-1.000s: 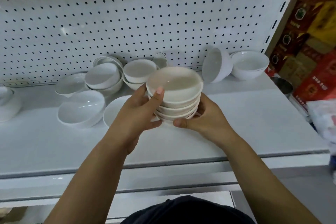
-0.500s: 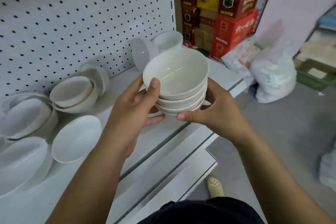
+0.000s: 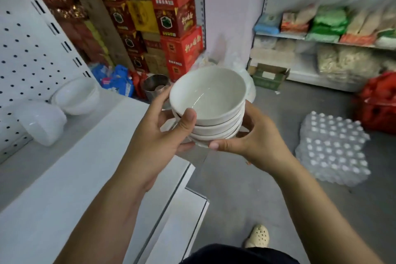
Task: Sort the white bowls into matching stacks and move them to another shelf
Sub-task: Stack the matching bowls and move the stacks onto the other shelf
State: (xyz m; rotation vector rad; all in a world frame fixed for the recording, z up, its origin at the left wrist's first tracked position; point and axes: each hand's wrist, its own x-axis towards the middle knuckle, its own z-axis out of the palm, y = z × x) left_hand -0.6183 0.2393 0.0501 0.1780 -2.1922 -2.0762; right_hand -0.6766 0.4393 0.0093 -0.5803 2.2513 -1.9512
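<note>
1 stack (image 3: pixel 206 100) built, not placed; left hand (image 3: pixel 158 135) and right hand (image 3: pixel 257 141) fingers clamped round it; 2 bowls (image 3: pixel 75 97) unsorted on shelf (image 3: pixel 85 167) at 9 o'clock.

White bowls (image 3: pixel 207 100), plain and glossy, against a white shelf (image 3: pixel 64 178) and a white pegboard (image 3: pixel 27 55) dotted with black holes. Red and yellow cartons (image 3: pixel 177 34) carry gold lettering; packets (image 3: pixel 330 21) show green and orange, the floor (image 3: pixel 235 188) grey, a perforated shoe (image 3: pixel 258 236) cream.
</note>
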